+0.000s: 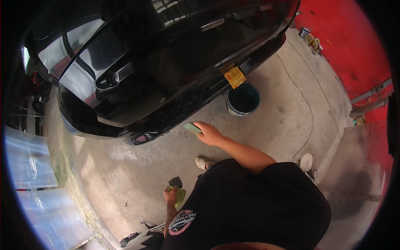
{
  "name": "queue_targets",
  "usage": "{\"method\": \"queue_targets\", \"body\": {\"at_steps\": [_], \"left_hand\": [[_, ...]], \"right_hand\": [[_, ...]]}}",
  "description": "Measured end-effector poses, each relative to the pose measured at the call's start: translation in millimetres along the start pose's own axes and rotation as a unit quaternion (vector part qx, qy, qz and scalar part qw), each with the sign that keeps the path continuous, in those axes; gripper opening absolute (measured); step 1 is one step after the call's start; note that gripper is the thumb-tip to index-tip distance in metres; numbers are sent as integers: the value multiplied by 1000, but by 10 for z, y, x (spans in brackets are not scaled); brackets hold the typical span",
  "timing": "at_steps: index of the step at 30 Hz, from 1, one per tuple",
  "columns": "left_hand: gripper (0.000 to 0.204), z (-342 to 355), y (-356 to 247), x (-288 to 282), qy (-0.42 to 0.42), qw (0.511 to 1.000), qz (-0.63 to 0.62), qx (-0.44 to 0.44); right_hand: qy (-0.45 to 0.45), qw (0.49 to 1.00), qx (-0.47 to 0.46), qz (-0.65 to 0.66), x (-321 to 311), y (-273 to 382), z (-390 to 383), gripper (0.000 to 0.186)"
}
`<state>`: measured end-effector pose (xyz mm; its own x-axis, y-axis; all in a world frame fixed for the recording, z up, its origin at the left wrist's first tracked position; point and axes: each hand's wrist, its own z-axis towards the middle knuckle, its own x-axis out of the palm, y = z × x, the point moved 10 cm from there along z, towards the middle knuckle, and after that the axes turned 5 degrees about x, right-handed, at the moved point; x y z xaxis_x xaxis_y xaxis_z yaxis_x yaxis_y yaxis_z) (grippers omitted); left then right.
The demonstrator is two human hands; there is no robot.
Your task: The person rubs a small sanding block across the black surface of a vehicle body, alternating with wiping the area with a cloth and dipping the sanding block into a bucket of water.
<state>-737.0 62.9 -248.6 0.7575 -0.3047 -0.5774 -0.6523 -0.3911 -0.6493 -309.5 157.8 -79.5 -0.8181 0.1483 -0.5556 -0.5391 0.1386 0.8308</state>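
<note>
My right hand (208,134) reaches out in front of me, closed round a pale green block (193,128), which looks like a sanding block or sponge. It is close to the lower edge of a glossy black car bumper (166,118); whether the block touches it I cannot tell. Low at my left side, my left hand (170,195) is closed on a yellow-green cloth (180,197). A dark square piece (176,182) sticks up beside the cloth, apparently in the same hand.
Beyond my right hand, a dark bucket (243,99) stands on the concrete floor (287,108) beside the car. A yellow packet (235,77) rests above it at the bumper. A cable (310,121) runs across the floor to the right. Small containers (310,41) line the red wall (346,37).
</note>
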Motion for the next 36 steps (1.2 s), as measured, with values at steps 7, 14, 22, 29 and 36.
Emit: {"method": "queue_targets", "body": {"at_steps": [7, 14, 22, 29, 36], "left_hand": [[33, -149, -503, 151, -18, 999, -5, 40], [39, -637, -525, 962, 66, 990, 108, 63], [50, -1152, -1088, 1457, 87, 964, 252, 17], [48, -1091, -2065, 1459, 1, 956, 253, 150], [37, -725, -2966, 2110, 87, 944, 290, 131]], "right_hand": [[56, 919, 364, -142, -967, -3207, -1908, 79], [-266, 825, 484, 123, -2116, -4584, -4209, 39], [-270, 746, 579, 186, -1721, -5030, -5672, 24], [-233, 737, 570, 280, -1604, -4819, -5322, 21], [-259, 756, 540, 264, -2121, -4694, -5012, 23]]}}
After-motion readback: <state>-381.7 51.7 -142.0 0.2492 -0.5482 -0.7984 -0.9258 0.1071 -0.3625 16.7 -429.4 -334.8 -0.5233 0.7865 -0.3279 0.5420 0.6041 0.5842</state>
